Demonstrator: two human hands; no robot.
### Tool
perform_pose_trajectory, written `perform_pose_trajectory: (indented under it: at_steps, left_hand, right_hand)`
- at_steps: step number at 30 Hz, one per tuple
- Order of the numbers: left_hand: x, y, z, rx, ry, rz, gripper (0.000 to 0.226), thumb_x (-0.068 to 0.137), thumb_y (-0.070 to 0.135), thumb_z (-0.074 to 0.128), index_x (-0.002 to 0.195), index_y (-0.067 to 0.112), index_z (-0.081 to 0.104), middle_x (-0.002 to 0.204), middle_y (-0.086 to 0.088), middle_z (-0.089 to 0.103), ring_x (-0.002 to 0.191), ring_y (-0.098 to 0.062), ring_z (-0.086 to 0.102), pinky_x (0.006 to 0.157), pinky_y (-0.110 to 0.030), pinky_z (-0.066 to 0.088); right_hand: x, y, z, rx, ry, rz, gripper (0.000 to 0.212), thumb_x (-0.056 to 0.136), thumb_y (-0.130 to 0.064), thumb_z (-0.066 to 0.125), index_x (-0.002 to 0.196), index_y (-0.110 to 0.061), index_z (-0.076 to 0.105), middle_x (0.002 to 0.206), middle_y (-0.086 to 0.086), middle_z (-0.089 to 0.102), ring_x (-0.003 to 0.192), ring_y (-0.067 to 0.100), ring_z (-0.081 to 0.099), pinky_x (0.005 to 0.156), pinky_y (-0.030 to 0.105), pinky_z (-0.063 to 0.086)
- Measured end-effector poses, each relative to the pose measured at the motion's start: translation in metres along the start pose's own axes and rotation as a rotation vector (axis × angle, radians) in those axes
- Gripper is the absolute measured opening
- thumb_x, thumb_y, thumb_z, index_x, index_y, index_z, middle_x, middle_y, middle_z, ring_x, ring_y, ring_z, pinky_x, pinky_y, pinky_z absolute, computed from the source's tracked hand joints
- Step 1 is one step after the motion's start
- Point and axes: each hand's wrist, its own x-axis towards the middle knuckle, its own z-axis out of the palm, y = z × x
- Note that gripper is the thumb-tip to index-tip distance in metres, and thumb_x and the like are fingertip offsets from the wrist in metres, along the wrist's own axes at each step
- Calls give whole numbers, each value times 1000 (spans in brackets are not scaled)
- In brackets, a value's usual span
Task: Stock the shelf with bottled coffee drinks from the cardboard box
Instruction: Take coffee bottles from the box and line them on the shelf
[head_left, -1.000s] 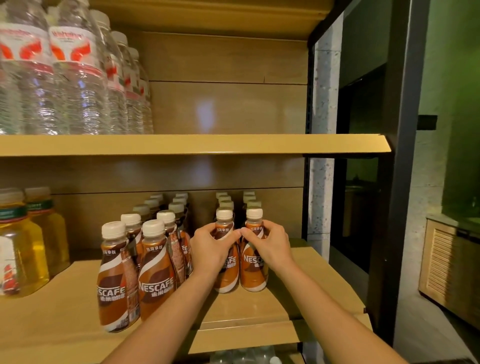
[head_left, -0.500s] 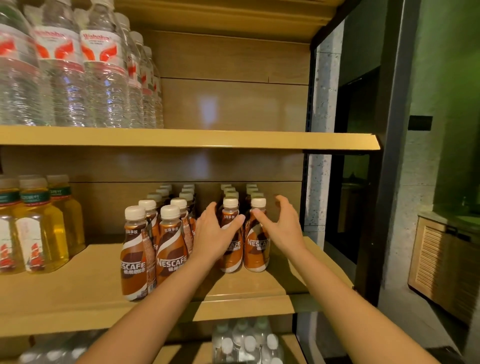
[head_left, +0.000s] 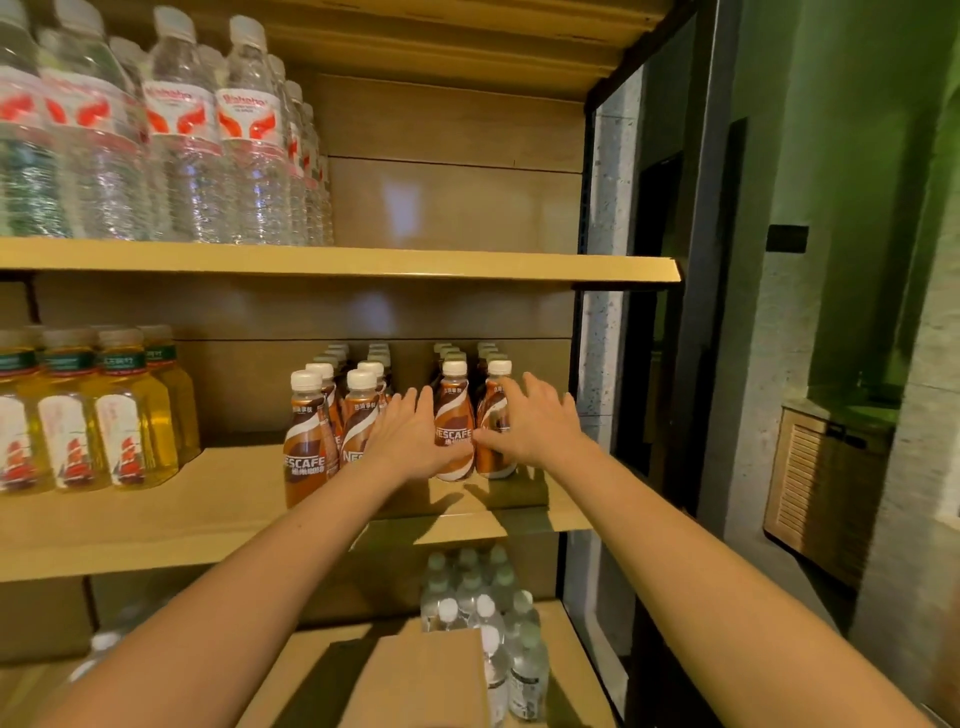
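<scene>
Released: left hand (head_left: 410, 436), right hand (head_left: 537, 423) now spread wide, flanking front coffee bottles (head_left: 454, 410).

Two hands (head_left: 410, 439) (head_left: 537, 423), four rows of coffee bottles (head_left: 453, 415), one cardboard box (head_left: 421, 680).

Left hand (head_left: 410, 437) and right hand (head_left: 537, 422), fingers straight, touch two brown white-capped plastic coffee bottles (head_left: 453, 408) standing upright on light wooden shelf (head_left: 156, 519).
</scene>
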Motion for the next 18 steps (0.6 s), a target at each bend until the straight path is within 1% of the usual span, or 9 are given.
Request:
perform_pose_trajectory:
  at_steps: [4, 7, 11, 13, 15, 16, 18]
  left_hand:
    - [-27, -11, -5, 56, -4, 37, 93, 83, 55, 54, 149, 11, 5, 159, -11, 5, 147, -26, 4, 120, -41, 12]
    - [-54, -24, -2, 72, 44, 67, 93, 82, 55, 57, 149, 12, 10, 159, -8, 10, 147, -24, 9, 119, -42, 16]
    - [-97, -43, 17, 84, 100, 123, 90, 81, 52, 60, 149, 14, 15, 157, -7, 20, 144, -24, 18, 117, -41, 22]
    - [-120, -55, 33, 75, 72, 128, 89, 81, 51, 60, 149, 15, 14, 157, -6, 19, 144, -23, 18, 118, -40, 20]
    - [-138, -70, 55, 62, 19, 122, 87, 83, 49, 60, 148, 14, 14, 157, -6, 18, 145, -22, 17, 117, -37, 18]
    - [-144, -76, 67, 41, -22, 116, 86, 83, 47, 59, 148, 14, 13, 157, -6, 16, 145, -22, 15, 117, -36, 16]
    - [-154, -86, 93, 7, -156, 70, 84, 86, 43, 57, 149, 16, 9, 159, -4, 8, 147, -21, 7, 119, -36, 10]
  right_hand:
    - [-22, -8, -2, 19, -13, -18, 84, 82, -60, 54, 148, -22, 18, 156, 12, 20, 143, 32, 20, 115, 54, 16]
    - [-45, -16, 5, 48, -11, -62, 79, 82, -57, 56, 145, -22, 23, 152, 10, 28, 140, 32, 26, 113, 53, 20]
    - [-83, -24, 31, 71, -17, -144, 79, 82, -56, 57, 145, -21, 25, 152, 9, 28, 138, 31, 30, 111, 48, 26]
    - [-104, -26, 51, 92, -50, -169, 77, 82, -55, 56, 144, -21, 26, 151, 8, 30, 137, 30, 31, 111, 47, 28]
    - [-125, -28, 76, 116, -115, -152, 77, 83, -55, 55, 145, -21, 24, 153, 7, 27, 139, 28, 28, 113, 49, 25]
    - [-136, -28, 90, 126, -159, -133, 77, 84, -54, 55, 146, -21, 22, 155, 7, 24, 141, 28, 25, 115, 49, 23]
    - [-155, -30, 123, 144, -247, -87, 77, 86, -52, 54, 147, -21, 20, 156, 7, 20, 143, 27, 22, 117, 48, 20]
